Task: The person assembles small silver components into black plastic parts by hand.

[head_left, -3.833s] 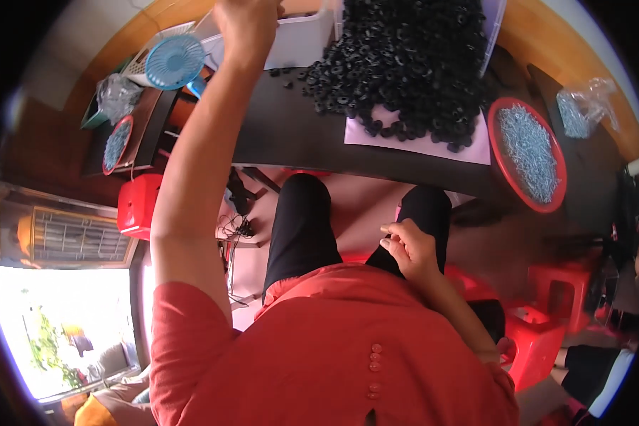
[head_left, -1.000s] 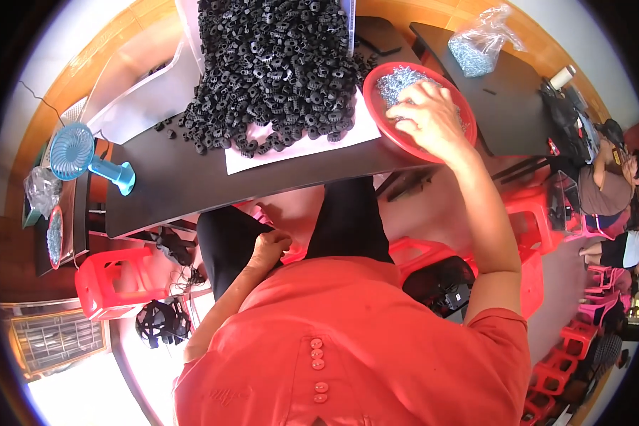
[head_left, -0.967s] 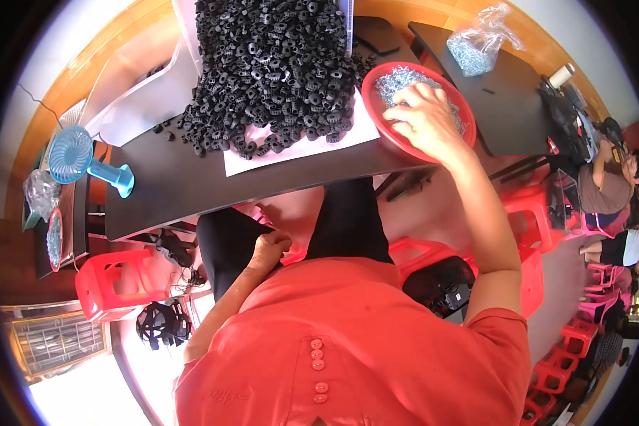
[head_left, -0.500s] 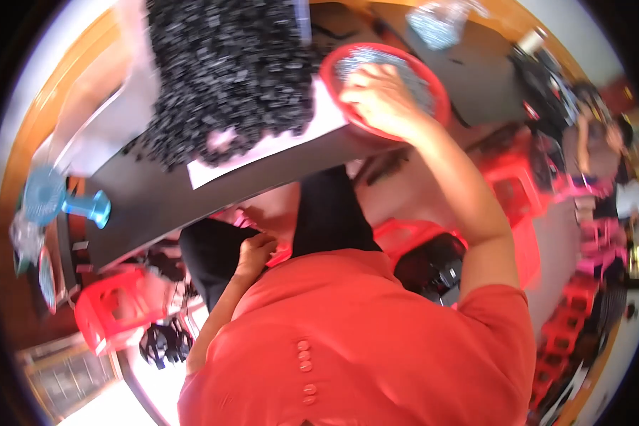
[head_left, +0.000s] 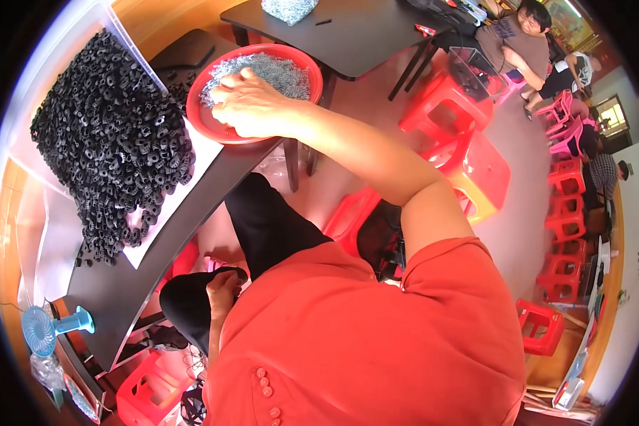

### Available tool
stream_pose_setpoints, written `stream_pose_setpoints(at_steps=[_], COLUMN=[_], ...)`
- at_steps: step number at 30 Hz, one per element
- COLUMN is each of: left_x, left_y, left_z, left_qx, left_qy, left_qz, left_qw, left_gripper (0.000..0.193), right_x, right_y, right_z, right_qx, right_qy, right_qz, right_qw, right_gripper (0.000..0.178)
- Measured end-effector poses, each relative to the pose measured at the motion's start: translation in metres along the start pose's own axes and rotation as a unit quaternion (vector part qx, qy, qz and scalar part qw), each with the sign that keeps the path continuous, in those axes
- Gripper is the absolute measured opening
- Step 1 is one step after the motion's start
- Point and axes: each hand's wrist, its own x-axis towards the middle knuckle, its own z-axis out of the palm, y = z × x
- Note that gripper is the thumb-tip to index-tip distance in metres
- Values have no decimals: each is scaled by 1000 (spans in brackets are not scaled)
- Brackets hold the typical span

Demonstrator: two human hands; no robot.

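My right hand (head_left: 248, 105) reaches over a red plastic basin (head_left: 317, 74) at the table's far end. Its fingers are curled, and whatever they may grip is hidden beneath the hand. Many small silvery metal pieces (head_left: 280, 74) fill the basin, too small to name for certain. My left hand (head_left: 224, 290) rests on my lap by my left thigh, its fingers bent; their inner side is hidden. Left of the basin, a big heap of small black ring-like plastic parts (head_left: 110, 135) covers a white sheet on the dark table (head_left: 124, 291).
A small blue fan (head_left: 41, 330) stands at the table's near left end. Another dark table (head_left: 366, 32) holds a clear bag of silvery pieces (head_left: 290, 10). Red plastic stools (head_left: 476, 170) are on my right. A seated person (head_left: 511, 46) and others are farther off.
My view has swung to the right, so the table, heap and basin now lie farther left and look turned. My right hand stays at the basin, my left on my lap.
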Motion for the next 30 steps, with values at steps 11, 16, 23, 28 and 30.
stream_pose_setpoints(at_steps=[11,16,23,28,30], left_x=[5,0,-12,-23,-56], left_y=[-7,-8,29,64,121], left_z=[3,3,4,5,11], left_qx=[-21,-45,84,3,-52], left_qy=[-7,8,27,-27,-133], left_qz=[-21,-20,133,145,99], left_qw=[1000,999,987,989,985], left_gripper=[16,13,15,16,15], right_x=[-2,0,-5,-13,-12], right_y=[3,-1,4,28,25], right_z=[-5,-11,-16,-15,-22], right_qx=[-16,11,7,108,117], right_qy=[9,-1,48,89,89], right_qz=[-36,-48,5,50,43], right_qw=[999,999,999,989,988], right_gripper=[12,13,14,10,10])
